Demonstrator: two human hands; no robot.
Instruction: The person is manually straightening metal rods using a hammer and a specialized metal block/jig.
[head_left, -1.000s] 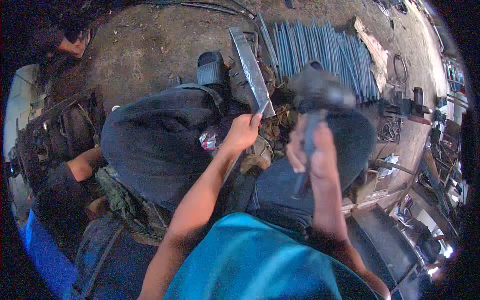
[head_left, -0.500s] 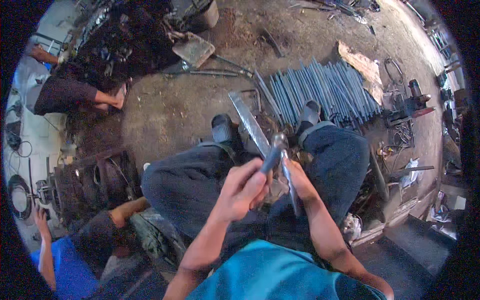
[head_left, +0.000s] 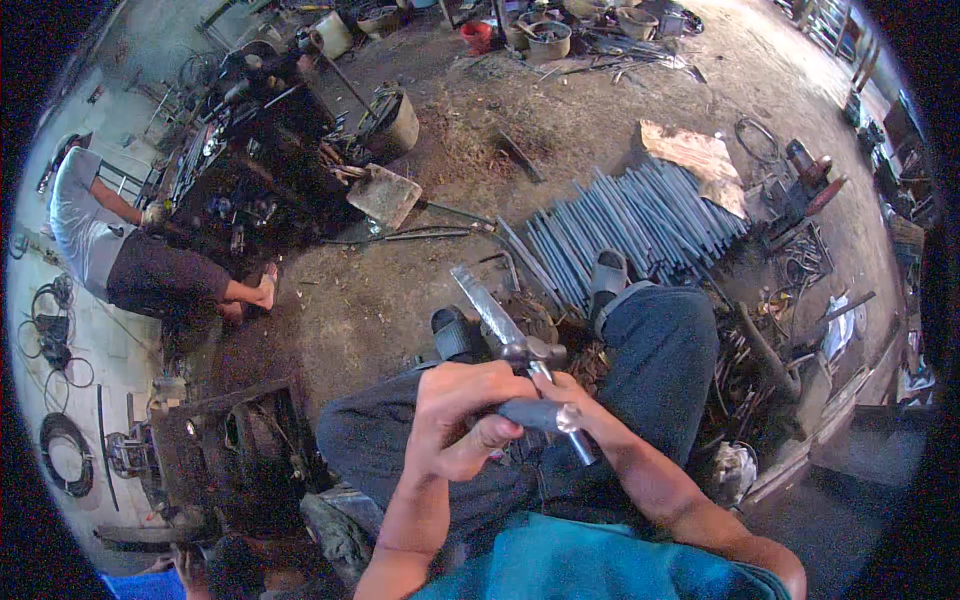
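My left hand [head_left: 450,405] is closed around the hammer, thumb along the dark grey handle [head_left: 535,413], whose end points right, over my right wrist. Beyond my left knuckles shows the steel hammer head [head_left: 533,352], which overlaps the long metal blade [head_left: 487,305] from my viewpoint; whether they touch I cannot tell. That blade is flat, silvery and rough-faced, slanting away to the far left. My right hand [head_left: 572,392], partly hidden behind the hammer, is closed on the blade's narrower near part, and a shiny rod-like end sticks out below it.
Ahead right lies a row of grey metal rods [head_left: 630,235] with a brown sheet [head_left: 695,165] over its far end. A shovel [head_left: 385,196] rests on the dirt floor. To the left, a person [head_left: 130,230] works beside dark machinery; another person's hand [head_left: 190,568] shows at lower left.
The view has tipped up, bringing in more of the workshop. My left hand has turned the hammer, so its handle end now points right. The blade stays in my right hand.
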